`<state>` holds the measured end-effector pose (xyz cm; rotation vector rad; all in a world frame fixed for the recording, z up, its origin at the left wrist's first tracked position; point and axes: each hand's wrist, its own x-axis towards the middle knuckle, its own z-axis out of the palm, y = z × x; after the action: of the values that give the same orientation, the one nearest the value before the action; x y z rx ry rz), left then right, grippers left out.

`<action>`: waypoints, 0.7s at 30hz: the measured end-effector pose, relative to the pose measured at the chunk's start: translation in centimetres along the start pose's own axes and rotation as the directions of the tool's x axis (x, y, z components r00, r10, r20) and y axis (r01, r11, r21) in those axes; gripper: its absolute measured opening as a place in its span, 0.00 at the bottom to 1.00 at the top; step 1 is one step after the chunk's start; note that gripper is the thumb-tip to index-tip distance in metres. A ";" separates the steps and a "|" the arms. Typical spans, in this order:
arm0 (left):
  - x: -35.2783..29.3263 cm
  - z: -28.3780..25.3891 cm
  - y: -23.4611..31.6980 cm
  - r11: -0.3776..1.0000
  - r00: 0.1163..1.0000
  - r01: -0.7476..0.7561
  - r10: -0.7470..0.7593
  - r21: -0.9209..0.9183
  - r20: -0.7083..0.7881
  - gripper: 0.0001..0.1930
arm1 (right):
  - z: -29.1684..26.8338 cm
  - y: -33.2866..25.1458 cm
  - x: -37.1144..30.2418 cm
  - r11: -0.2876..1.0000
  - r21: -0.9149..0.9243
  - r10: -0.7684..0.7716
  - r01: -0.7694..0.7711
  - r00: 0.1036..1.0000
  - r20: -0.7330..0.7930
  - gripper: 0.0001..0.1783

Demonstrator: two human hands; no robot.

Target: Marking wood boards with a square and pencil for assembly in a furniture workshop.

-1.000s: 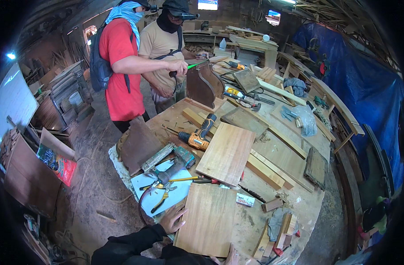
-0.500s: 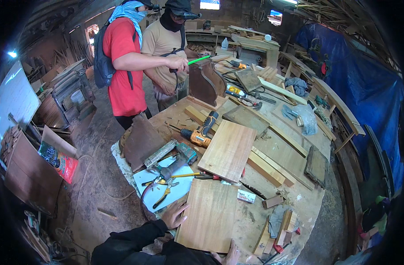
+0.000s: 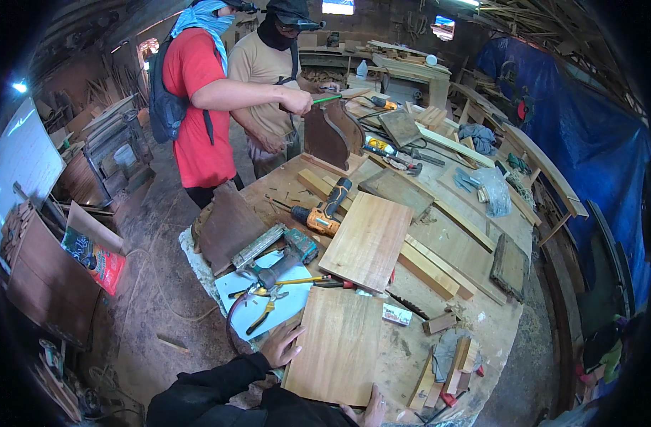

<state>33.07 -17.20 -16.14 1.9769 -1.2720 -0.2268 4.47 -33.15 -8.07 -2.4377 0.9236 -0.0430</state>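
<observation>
A flat, light-brown wooden board (image 3: 337, 349) lies on the cluttered workbench right in front of me. My left hand (image 3: 280, 346) holds its left edge, fingertips resting on the top face. At the near right corner, my right hand (image 3: 369, 410) grips the board's edge, with part of the hand cut off by the lower rim. A second light board (image 3: 369, 242) lies just beyond. Left of the held board are pliers with yellow-and-black handles (image 3: 260, 318), a yellow pencil (image 3: 300, 280) and a teal-and-grey nail gun (image 3: 282, 260) on a white sheet (image 3: 234, 286).
An orange-and-black cordless drill (image 3: 325, 213) lies farther off. Wood strips (image 3: 433, 270), a small white box (image 3: 396, 314) and wood offcuts (image 3: 455, 366) are to the right. Across the bench, a person in red (image 3: 201, 121) holds a green stick-like tool over a dark curved wooden piece (image 3: 327, 135), beside another person (image 3: 258, 78).
The co-worker in red has leaned and reached a little, bringing the green tool lower and onto the dark piece's top. My hands and the board stay in place.
</observation>
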 end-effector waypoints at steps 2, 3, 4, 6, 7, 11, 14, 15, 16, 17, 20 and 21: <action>0.0 -0.1 0.2 1.000 1.000 0.002 -0.002 0.000 -0.002 0.30 | 1.2 0.8 -0.2 0.999 0.002 -0.037 0.037 0.998 -0.058 0.52; -0.1 -0.1 0.2 1.000 1.000 0.003 -0.003 0.000 -0.003 0.30 | 1.5 0.9 -0.2 0.998 0.002 -0.058 0.058 0.995 -0.085 0.52; -0.1 -0.1 0.1 1.000 1.000 0.004 -0.004 0.000 0.000 0.30 | 1.6 1.0 -0.2 0.997 0.002 -0.078 0.079 0.991 -0.112 0.52; -0.1 0.0 -0.2 1.000 1.000 0.006 -0.006 -0.001 0.003 0.30 | 1.1 0.9 -0.2 0.996 -0.013 -0.087 0.086 0.991 -0.105 0.51; -0.2 0.2 -0.5 1.000 1.000 -0.002 0.002 0.013 0.003 0.30 | 0.7 0.5 -0.1 0.995 -0.029 -0.095 0.092 0.991 -0.099 0.51; -0.2 0.2 -0.5 0.999 1.000 -0.007 0.007 0.033 0.003 0.30 | -1.9 -0.9 0.5 1.000 0.014 -0.002 0.002 0.998 0.056 0.52; 0.0 0.1 -0.2 0.999 1.000 -0.009 0.010 0.031 -0.006 0.30 | -1.4 -0.7 0.5 0.997 0.036 0.060 -0.066 0.986 0.159 0.53; 0.0 0.1 -0.2 0.999 1.000 -0.010 0.010 0.030 -0.005 0.30 | 0.7 0.6 0.1 0.998 0.053 0.024 -0.028 0.998 0.065 0.53; 0.0 0.1 -0.2 0.999 1.000 -0.018 0.018 0.035 -0.009 0.30 | 1.3 0.8 0.0 0.998 0.067 -0.012 0.014 0.999 -0.030 0.53; 0.0 0.1 -0.2 0.999 1.000 -0.026 0.026 0.039 -0.014 0.30 | 1.5 1.1 -0.1 0.998 0.067 -0.012 0.014 0.999 -0.030 0.53; -0.1 0.1 -0.1 0.999 0.999 -0.029 0.029 0.035 -0.018 0.30 | 0.7 0.6 -0.1 0.995 0.098 0.010 -0.011 1.000 0.017 0.54; -0.1 0.1 -0.1 0.999 0.999 -0.028 0.028 0.034 -0.017 0.30 | 0.8 0.5 -0.1 0.996 0.094 0.010 -0.011 1.000 0.016 0.54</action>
<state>33.08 -17.15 -16.28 1.9835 -1.2990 -0.1747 4.22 -33.07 -8.97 -2.3435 0.9074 -0.0622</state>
